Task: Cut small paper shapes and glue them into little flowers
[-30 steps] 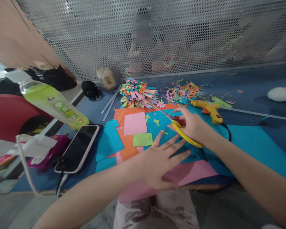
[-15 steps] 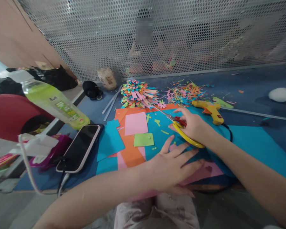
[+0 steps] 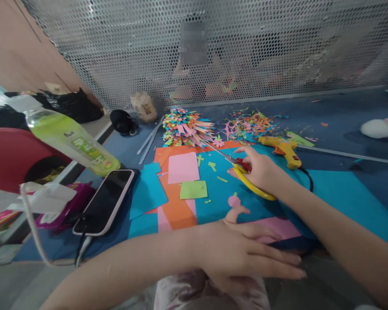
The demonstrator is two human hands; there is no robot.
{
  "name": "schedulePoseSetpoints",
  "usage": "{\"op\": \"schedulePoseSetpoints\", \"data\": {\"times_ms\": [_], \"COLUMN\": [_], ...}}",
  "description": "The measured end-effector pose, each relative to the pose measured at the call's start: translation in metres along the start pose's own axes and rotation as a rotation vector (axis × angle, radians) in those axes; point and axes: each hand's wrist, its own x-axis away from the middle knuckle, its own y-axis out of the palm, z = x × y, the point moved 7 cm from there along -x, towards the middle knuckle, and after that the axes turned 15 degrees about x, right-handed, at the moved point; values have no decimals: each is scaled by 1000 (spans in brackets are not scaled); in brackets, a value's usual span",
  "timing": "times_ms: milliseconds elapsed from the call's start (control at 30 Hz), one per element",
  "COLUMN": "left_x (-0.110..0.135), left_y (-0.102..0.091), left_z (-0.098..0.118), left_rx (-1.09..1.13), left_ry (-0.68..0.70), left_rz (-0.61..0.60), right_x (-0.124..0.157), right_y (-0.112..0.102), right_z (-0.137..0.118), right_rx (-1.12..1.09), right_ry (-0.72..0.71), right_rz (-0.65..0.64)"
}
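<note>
At the far left stands a tilted bottle (image 3: pixel 74 140); near it lies a phone (image 3: pixel 104 200) with cables; then come the fringed paper bundle (image 3: pixel 180 127), a pink square (image 3: pixel 183 167) and, just nearer, a green card (image 3: pixel 193 190); the step in hand seems to be paper cutting, at a pause, because no paper is between the scissor blades.

A small scalloped pink piece (image 3: pixel 234 201) lies on blue paper, just beyond the left thumb; the left hand (image 3: pixel 241 254) is palm down at the near edge, its fingers a little apart, and no thing is seen in it; whether it touches the paper below, I cannot tell.

The scissors (image 3: pixel 257 188) are in the right hand (image 3: pixel 264 170), whose fingers are curled around the handles; a next cut would call for paper steadied by the left hand; farther right lies the yellow glue gun (image 3: pixel 287 151).
</note>
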Motion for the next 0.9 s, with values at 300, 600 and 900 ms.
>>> {"op": "schedulePoseSetpoints", "data": {"times_ms": [300, 600, 900], "left_x": [31, 67, 94], "left_y": [-43, -49, -78], "left_z": [-45, -91, -109], "left_rx": [-46, -96, 4], "left_ry": [-372, -698, -837], "left_rz": [351, 290, 285], "right_x": [1, -1, -2], "right_y": [-1, -2, 4], "right_z": [-2, 3, 6], "right_rx": [-30, -27, 2], "right_ry": [-10, 34, 48], "right_rz": [-18, -4, -14]}}
